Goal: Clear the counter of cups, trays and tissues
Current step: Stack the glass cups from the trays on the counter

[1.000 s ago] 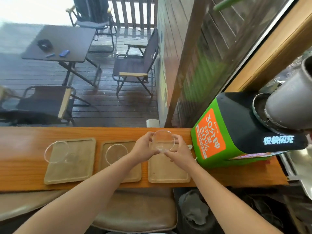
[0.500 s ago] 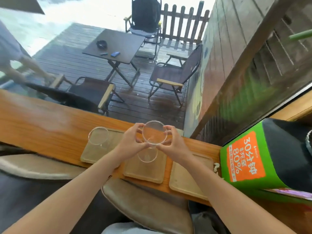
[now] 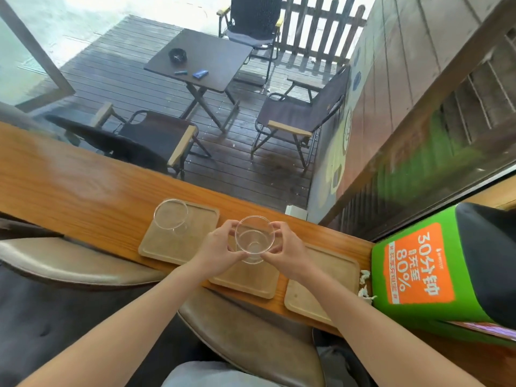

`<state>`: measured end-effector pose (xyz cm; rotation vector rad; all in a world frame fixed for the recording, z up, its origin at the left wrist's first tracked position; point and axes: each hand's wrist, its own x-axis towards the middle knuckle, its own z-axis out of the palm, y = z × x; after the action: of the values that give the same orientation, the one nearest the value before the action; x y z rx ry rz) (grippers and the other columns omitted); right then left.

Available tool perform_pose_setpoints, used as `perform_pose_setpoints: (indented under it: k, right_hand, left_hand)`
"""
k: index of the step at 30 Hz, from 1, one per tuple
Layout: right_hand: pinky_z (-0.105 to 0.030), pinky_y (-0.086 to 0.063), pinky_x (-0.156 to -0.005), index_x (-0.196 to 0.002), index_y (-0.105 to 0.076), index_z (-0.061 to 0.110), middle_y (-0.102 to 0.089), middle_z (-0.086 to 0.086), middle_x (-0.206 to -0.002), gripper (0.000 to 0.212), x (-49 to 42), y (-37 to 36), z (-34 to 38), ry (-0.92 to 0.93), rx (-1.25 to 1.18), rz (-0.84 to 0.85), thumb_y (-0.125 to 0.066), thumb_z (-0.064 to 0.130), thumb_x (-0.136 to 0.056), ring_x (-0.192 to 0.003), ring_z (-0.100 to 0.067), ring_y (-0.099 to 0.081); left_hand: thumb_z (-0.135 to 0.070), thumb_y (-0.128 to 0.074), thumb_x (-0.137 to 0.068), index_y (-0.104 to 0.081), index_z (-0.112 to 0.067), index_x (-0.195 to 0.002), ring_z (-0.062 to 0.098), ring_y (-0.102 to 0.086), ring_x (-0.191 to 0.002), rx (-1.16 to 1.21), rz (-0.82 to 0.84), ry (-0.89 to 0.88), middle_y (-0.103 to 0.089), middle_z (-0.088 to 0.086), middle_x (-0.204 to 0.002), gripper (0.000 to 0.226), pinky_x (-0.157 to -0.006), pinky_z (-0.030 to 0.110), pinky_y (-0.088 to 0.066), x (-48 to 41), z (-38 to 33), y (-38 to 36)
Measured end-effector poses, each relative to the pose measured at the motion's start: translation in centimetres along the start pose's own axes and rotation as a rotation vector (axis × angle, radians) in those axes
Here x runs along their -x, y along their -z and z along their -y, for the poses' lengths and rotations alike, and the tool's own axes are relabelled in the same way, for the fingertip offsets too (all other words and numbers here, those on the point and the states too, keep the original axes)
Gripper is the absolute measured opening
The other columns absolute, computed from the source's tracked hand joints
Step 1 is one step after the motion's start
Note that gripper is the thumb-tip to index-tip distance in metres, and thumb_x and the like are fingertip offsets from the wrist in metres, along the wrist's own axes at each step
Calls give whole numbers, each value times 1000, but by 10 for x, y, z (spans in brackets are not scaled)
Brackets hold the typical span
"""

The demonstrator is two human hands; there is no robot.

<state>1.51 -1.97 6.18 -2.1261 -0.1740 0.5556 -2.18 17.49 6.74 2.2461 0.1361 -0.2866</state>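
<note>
My left hand (image 3: 219, 247) and my right hand (image 3: 289, 252) together grip a clear glass cup (image 3: 254, 236) by its rim. It sits over the middle wooden tray (image 3: 251, 282), and a second glass ring shows inside it, as if it is nested with the cup that stood there. Another clear cup (image 3: 171, 216) stands on the left tray (image 3: 178, 248). The right tray (image 3: 326, 272) holds nothing. Crumpled white tissues (image 3: 365, 286) lie beside the right tray.
The three trays line the near edge of a long wooden counter (image 3: 69, 185) against a window. A green and black charging box (image 3: 418, 263) stands at the right end. Brown padded stools (image 3: 245, 339) sit below the counter.
Both hands carried the cup leftward from above the right tray to the middle tray and lowered it onto the cup standing there.
</note>
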Motion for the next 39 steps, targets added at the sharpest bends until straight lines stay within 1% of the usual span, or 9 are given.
perform_pose_setpoints:
  k: [9, 11, 15, 21, 27, 29, 31, 35, 39]
  right_hand:
    - [-14, -49, -56, -129, -46, 28, -49, 14, -112, 66, -8, -13, -14, -83, 131, 54, -83, 29, -75, -78, -7, -65]
    - [-14, -49, -60, -131, -47, 27, -46, 13, -113, 65, -10, -16, -17, -84, 155, 53, -82, 29, -76, -83, -8, -63]
    - [-34, -55, -89, -134, -48, 26, -41, 12, -115, 64, -12, -21, -23, -111, 183, 75, -80, 30, -79, -102, -15, -59]
    - [-37, -53, -91, -135, -47, 27, -42, 8, -114, 60, -14, -27, -30, -158, 214, 95, -76, 30, -82, -100, -16, -58]
    - [-42, -50, -100, -148, -33, 19, -39, -8, -143, 79, -16, -26, -32, -243, 233, 128, -74, 21, -82, -116, -26, -56]
    - [-38, -45, -105, -154, -25, 18, -33, -8, -150, 86, -17, -23, -32, -264, 243, 94, -70, 11, -81, -129, -29, -47]
    - [-36, -42, -105, -152, -29, 18, -37, -8, -148, 81, -20, -16, -30, -262, 271, 7, -66, 7, -80, -133, -27, -40]
    - [-39, -48, -99, -135, -52, 16, -54, -5, -127, 54, -29, -7, -15, -208, 329, -122, -67, 15, -83, -119, -23, -50]
    - [-33, -51, -89, -123, -60, 17, -60, 1, -114, 39, -48, -24, 16, -91, 347, -125, -69, 18, -85, -109, -19, -55]
  left_hand:
    - [-38, -80, -76, -45, -20, -135, 16, -55, -113, -131, 43, 76, -56, 0, -128, 71, -94, 38, -51, -11, 24, -21]
    - [-36, -80, -77, -44, -21, -137, 17, -54, -115, -127, 54, 98, -56, 1, -129, 72, -95, 36, -50, -13, 28, -25]
    - [-35, -79, -78, -39, -22, -143, 19, -52, -121, -134, 92, 146, -54, 1, -135, 78, -99, 35, -47, -14, 36, -32]
    - [-36, -76, -80, -26, -24, -151, 21, -50, -128, -192, 139, 165, -48, 1, -145, 88, -102, 39, -47, -16, 40, -39]
    - [-31, -75, -82, -21, -25, -153, 23, -48, -130, -227, 157, 148, -44, 3, -147, 89, -101, 40, -47, -17, 39, -33]
    - [-26, -74, -83, -24, -25, -151, 23, -49, -128, -232, 156, 154, -44, 2, -145, 84, -99, 38, -47, -16, 42, -25]
    - [-26, -71, -84, -37, -23, -142, 19, -54, -114, -228, 128, 151, -52, 2, -133, 68, -93, 36, -50, -16, 46, -14]
    - [-31, -65, -88, -54, -24, -116, 12, -59, -87, -216, 8, 153, -60, -6, -97, 30, -80, 38, -56, -15, 53, 11]
    - [-31, -63, -89, -56, -29, -102, 8, -60, -78, -160, -66, 207, -61, -12, -82, 14, -74, 36, -56, -5, 64, 36]
